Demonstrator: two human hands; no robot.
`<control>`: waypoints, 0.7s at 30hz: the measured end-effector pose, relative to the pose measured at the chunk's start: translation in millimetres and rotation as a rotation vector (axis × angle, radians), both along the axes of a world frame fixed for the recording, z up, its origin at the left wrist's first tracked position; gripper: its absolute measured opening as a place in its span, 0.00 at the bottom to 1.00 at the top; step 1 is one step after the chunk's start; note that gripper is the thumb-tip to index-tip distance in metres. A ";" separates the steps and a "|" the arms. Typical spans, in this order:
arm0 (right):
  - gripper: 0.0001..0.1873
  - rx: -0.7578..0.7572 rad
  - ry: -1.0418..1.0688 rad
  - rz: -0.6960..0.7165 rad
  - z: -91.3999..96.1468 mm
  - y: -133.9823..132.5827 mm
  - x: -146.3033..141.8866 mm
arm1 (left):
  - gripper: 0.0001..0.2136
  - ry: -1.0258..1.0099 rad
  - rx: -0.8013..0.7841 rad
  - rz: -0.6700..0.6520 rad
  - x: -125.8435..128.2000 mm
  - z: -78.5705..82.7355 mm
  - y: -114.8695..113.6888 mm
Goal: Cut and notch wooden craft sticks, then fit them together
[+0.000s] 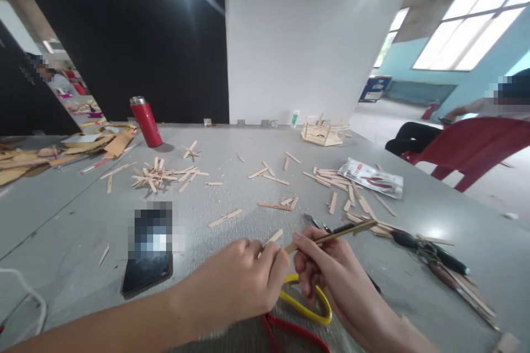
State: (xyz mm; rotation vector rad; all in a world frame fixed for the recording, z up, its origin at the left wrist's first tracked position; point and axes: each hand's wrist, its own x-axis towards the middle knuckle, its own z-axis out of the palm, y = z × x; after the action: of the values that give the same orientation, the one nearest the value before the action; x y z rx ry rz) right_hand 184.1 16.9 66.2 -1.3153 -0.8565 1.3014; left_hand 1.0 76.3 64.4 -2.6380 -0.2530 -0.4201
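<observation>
Between my two hands runs a thin, flat wooden stick (348, 233), its far end pointing up to the right. My left hand (252, 276) is closed around the near end, fingers curled over it. With thumb and fingers pressed together, my right hand (327, 265) grips the stick further along. Below them lie a yellow looped handle (325, 317) and a red handle (290, 326), partly covered by my hands; I cannot tell what tool they belong to. A pale craft stick (275, 237) shows just behind my left knuckles. Dark metal tool tips (311, 222) lie beyond my right hand.
Craft sticks (155, 175) lie in piles and singly across the grey table. Around them are a phone (148, 270), a red flask (147, 124), a stick framework (325, 132), a silver packet (372, 177) and black-handled tools (433, 253). A person sits on a red chair (480, 146) at right.
</observation>
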 end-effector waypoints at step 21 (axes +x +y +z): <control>0.28 0.165 -0.138 -0.014 -28.9 -5.6 3.1 | 0.08 -0.084 -0.574 0.280 4.2 -6.7 0.2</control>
State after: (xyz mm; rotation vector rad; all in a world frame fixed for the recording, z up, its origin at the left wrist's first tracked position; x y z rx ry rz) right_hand 187.2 11.3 37.3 -1.2888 -1.0266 1.1136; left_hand 5.2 76.4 57.6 -3.0682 -0.8731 -0.4081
